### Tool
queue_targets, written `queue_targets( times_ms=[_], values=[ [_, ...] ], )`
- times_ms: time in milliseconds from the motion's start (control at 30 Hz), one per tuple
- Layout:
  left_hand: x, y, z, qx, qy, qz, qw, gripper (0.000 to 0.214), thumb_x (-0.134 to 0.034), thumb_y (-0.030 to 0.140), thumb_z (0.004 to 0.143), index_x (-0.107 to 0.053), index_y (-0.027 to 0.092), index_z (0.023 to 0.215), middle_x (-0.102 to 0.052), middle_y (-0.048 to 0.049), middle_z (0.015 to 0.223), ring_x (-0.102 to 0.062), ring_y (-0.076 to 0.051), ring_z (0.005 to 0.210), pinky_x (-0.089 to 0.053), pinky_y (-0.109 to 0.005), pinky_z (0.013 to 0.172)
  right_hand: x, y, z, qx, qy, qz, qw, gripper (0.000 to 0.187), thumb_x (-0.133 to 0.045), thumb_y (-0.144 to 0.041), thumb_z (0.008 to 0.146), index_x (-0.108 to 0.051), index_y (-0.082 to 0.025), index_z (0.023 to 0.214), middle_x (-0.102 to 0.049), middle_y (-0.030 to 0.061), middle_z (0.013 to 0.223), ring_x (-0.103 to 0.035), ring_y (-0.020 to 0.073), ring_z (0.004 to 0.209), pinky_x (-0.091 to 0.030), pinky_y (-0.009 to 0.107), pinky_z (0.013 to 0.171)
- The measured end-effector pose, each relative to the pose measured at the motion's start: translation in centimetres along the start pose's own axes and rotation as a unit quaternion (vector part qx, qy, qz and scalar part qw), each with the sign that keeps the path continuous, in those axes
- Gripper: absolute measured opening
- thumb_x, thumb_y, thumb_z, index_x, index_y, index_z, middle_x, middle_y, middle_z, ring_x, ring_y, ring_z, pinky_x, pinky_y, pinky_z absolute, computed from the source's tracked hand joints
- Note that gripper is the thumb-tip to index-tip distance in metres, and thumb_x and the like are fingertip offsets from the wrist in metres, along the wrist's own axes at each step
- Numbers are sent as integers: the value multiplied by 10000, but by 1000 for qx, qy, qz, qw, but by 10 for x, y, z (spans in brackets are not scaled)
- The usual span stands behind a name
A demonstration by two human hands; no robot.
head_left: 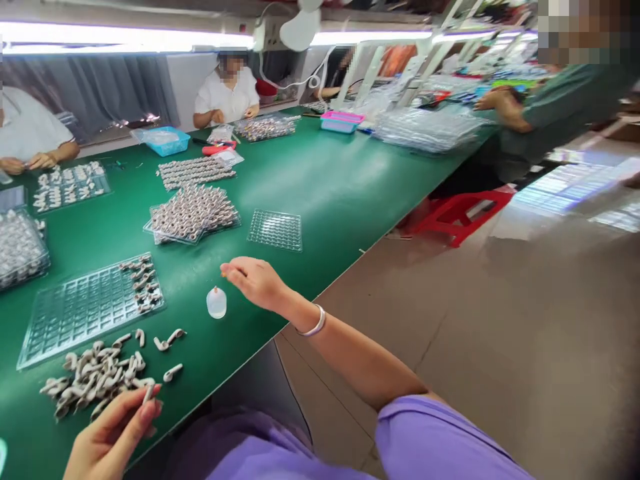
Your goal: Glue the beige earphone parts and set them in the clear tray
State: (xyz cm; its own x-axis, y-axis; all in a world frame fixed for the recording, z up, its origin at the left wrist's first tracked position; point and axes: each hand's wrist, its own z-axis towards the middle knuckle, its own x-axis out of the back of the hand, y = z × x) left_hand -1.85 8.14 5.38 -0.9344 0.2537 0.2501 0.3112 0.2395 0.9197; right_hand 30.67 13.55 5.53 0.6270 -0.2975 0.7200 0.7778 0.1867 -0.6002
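Note:
My left hand (115, 430), at the lower left, pinches one small off-white earbud shell (149, 392) between thumb and fingertips. Beside it lies a loose heap of similar shells (100, 373), with a few more scattered to the right. My right hand (257, 283) is over the green table, fingers curled together; what they hold, if anything, is hidden, though a tiny orange spot shows at the fingertips. Just left of and below that hand stands a small translucent bottle (217, 304) with an orange tip. Farther left lies a clear compartment tray (80, 310), its right-hand columns filled with shells.
Stacked trays full of shells (193, 212) stand ahead, near a clear tray (275, 229). Blue basket (167, 141) and pink basket (342, 120) sit farther back. Co-workers sit across the table and at the right, near a red stool (457, 213). The table edge (350, 268) runs diagonally.

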Motion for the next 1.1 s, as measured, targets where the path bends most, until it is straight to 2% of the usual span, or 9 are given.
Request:
queue_targets(
  times_ms=[100, 200, 267, 333, 367, 500, 600, 833, 1100],
  values=[
    [-11, 4, -7, -7, -14, -26, 1000, 388, -797, 508, 640, -787, 211, 889, -759, -55, 820, -681, -194, 704, -580, -229, 600, -16, 20, -11, -25, 14, -16, 999, 446, -399, -433, 980, -613, -181, 681, -592, 46, 705, -557, 176, 752, -413, 293, 745],
    [-20, 3, -12, -3, -17, -46, 999, 339, -778, 479, 682, -787, 201, 876, -735, -50, 789, -634, -157, 636, -551, -237, 592, -24, 26, -30, -36, 51, -16, 998, 357, -407, -407, 972, -668, -172, 915, -632, 126, 987, -563, 255, 984, -415, 410, 899],
    [-24, 1, -16, 5, -21, -53, 998, 317, -768, 460, 702, -786, 195, 875, -726, -53, 791, -614, -147, 621, -534, -242, 592, -24, 15, -47, -29, 101, 2, 994, 327, -345, -327, 993, -629, -187, 1076, -596, 139, 1137, -537, 257, 1101, -418, 439, 955],
    [-26, 1, -19, 13, -29, -64, 997, 290, -761, 439, 716, -786, 198, 875, -717, -51, 793, -599, -140, 616, -524, -245, 595, -24, -6, -68, 7, 226, 96, 969, 214, -422, -241, 975, -618, -221, 1060, -619, 94, 1037, -579, 226, 1024, -470, 408, 906],
    [-27, 1, -20, 16, -36, -71, 997, 279, -759, 432, 720, -787, 199, 871, -711, -49, 787, -592, -137, 614, -518, -243, 591, -25, -19, -77, 24, 237, 144, 961, 163, -473, -207, 959, -616, -239, 1030, -626, 67, 970, -593, 206, 963, -491, 383, 874],
    [-30, 3, -23, 32, -84, -100, 991, 267, -749, 426, 735, -791, 192, 856, -678, -49, 724, -581, -147, 629, -495, -236, 562, -43, -65, -101, 92, 0, 312, 946, 177, -588, -220, 919, -618, -231, 1092, -656, 55, 940, -633, 172, 878, -557, 301, 765],
    [-34, 5, -24, 49, -112, -124, 985, 242, -735, 421, 752, -786, 190, 806, -654, -45, 688, -565, -149, 644, -480, -229, 557, -55, -77, -102, 96, -91, 384, 914, 192, -594, -283, 929, -646, -202, 1095, -663, 63, 975, -650, 135, 828, -570, 249, 740],
    [-37, 11, -23, 74, -141, -149, 976, 282, -741, 447, 724, -760, 173, 657, -602, -40, 621, -509, -136, 598, -439, -228, 522, -61, -76, -98, 101, -113, 429, 890, 134, -596, -250, 930, -698, -168, 958, -675, 48, 850, -650, 120, 796, -559, 220, 737],
    [-39, 9, -29, 64, -120, -114, 984, 253, -724, 422, 746, -775, 177, 706, -601, -48, 671, -514, -147, 630, -435, -241, 539, -66, -81, -106, 85, -58, 438, 893, 130, -615, -281, 919, -701, -184, 907, -675, 41, 810, -642, 115, 724, -559, 211, 670]
  ],
)
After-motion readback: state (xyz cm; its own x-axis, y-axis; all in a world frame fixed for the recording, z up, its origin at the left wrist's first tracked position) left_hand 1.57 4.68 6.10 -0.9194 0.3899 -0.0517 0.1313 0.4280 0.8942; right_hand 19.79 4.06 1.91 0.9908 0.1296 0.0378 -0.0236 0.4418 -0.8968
